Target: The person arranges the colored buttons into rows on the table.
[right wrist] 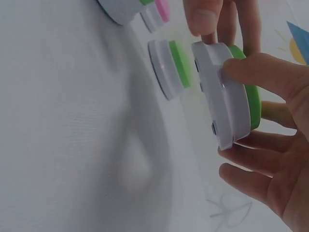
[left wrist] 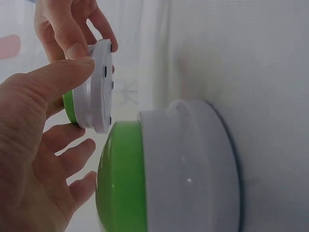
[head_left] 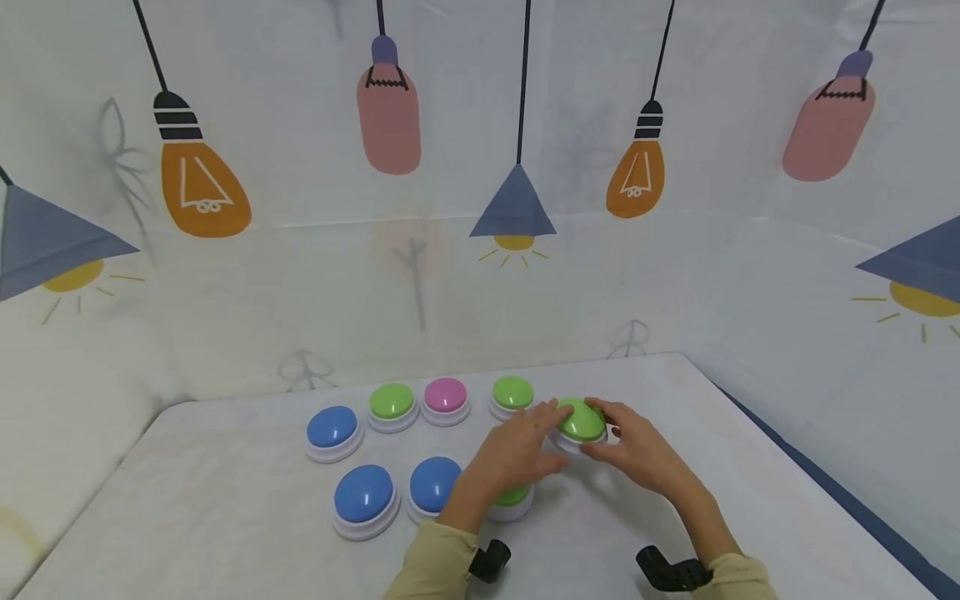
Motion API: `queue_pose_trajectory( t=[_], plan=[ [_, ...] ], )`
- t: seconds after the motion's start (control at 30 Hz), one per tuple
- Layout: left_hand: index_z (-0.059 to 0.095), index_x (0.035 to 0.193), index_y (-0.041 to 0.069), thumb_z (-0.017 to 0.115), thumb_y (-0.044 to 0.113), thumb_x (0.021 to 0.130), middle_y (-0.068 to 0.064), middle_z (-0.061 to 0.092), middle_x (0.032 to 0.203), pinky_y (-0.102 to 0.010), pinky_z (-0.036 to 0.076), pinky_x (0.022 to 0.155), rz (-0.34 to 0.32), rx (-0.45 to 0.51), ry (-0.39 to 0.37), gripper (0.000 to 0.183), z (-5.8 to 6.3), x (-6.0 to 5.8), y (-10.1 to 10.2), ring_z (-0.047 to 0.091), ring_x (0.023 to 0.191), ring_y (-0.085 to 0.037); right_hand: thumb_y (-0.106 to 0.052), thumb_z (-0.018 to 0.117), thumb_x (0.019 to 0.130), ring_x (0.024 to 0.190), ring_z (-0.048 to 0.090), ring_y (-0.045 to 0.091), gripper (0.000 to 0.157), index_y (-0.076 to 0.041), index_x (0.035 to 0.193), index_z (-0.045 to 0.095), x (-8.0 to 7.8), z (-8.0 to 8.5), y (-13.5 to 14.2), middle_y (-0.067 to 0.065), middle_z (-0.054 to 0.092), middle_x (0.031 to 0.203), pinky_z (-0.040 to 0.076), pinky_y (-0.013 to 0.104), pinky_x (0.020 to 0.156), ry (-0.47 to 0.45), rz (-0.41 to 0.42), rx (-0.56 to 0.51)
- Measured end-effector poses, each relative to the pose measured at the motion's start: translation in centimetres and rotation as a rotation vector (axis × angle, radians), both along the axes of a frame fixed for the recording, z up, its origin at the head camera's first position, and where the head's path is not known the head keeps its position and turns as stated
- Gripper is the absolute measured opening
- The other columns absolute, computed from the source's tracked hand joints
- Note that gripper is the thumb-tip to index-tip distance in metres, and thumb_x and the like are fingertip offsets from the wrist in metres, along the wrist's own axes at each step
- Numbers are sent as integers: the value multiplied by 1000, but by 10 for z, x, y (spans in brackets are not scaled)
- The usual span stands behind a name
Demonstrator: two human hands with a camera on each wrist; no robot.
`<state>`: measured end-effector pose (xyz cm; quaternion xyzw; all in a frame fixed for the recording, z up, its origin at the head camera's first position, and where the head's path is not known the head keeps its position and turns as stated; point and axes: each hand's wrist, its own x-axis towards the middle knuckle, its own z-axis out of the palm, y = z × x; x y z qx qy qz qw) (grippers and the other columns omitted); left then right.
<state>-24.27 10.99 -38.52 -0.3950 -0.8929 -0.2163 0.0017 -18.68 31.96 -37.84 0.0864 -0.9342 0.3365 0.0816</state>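
A round push button with a green dome (head_left: 583, 423) and a white base is held off the white table, tilted so that dark feet show on its underside. My right hand (head_left: 637, 446) grips it from the right, thumb on the base and fingers round the far side. From the left, my left hand (head_left: 510, 454) holds its edge between thumb (left wrist: 77, 72) and index finger; its other fingers are spread. Below the left hand, another green button (left wrist: 120, 179) stands on the table, partly hidden by that hand in the head view.
Two blue buttons (head_left: 363, 493) (head_left: 435, 483) stand in the front row. Behind are a blue button (head_left: 332, 427), a green button (head_left: 392, 402), a pink button (head_left: 446, 396) and another green button (head_left: 513, 392). A lamp-printed cloth (head_left: 450, 292) hangs behind the table (head_left: 225, 500).
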Motion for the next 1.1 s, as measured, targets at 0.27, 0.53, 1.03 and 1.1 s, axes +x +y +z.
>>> queue_pose_trajectory(
  t=[0.27,0.53,1.03,1.1],
  plan=[
    [39,153,26,69,39,91,-3,37,158,-39,27,119,-21,-49,47,70,-4,11,-7,34,146,-20,-26,76,87,129,50,41,69,0,143,46,10,-9,-4,22,53,139,45,55,103,-34,1,-21],
    [40,152,26,71,41,90,-3,39,157,-41,30,118,-35,-101,59,71,-13,23,-13,37,144,-19,-27,78,85,125,54,39,69,0,141,49,24,-15,-10,21,54,136,47,55,100,-51,15,-12],
    [50,143,26,73,46,86,2,57,142,-47,31,117,-82,-227,272,65,-20,31,-15,48,136,-19,-26,83,79,123,55,43,73,1,136,48,27,-26,-7,21,54,136,46,56,100,-178,81,-36],
    [50,143,26,73,46,86,2,57,142,-47,31,117,-81,-229,279,65,-21,31,-16,48,136,-19,-26,83,79,123,55,43,73,0,136,47,28,-26,-8,20,53,136,46,56,100,-185,79,-33]
  ],
)
